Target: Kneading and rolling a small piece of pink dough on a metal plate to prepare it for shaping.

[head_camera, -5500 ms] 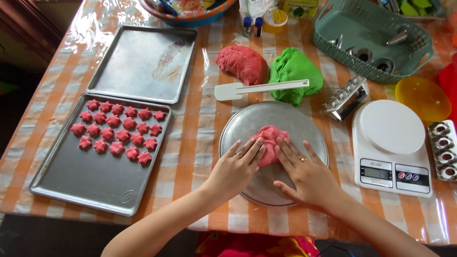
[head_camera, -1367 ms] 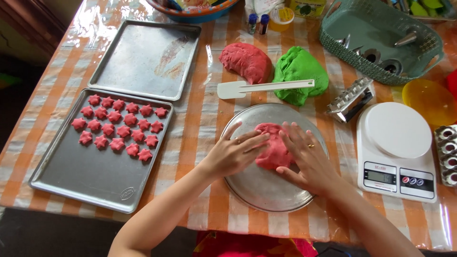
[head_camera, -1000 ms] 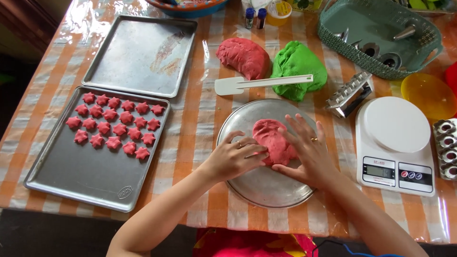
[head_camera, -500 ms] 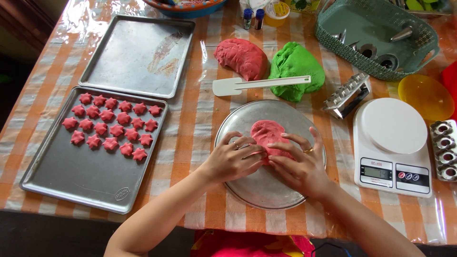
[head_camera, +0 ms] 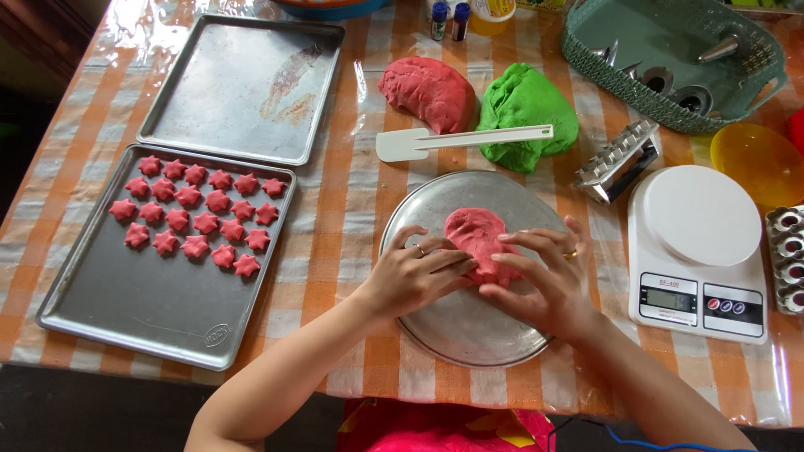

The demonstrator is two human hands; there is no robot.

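Both hands press flat on a soft pink dough slab [head_camera: 473, 238] lying on a round metal plate [head_camera: 435, 322] — left hand [head_camera: 412, 276] and right hand [head_camera: 544, 280] with fingers spread, not clenched, covering the slab's near edge. Beside the plate sits a baking tray [head_camera: 126, 314] of small star-shaped pink pieces [head_camera: 197, 213] — matte and ridged.

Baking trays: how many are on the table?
2: an empty baking tray at the far left, and a nearer tray holding red star shapes. None seems hidden.
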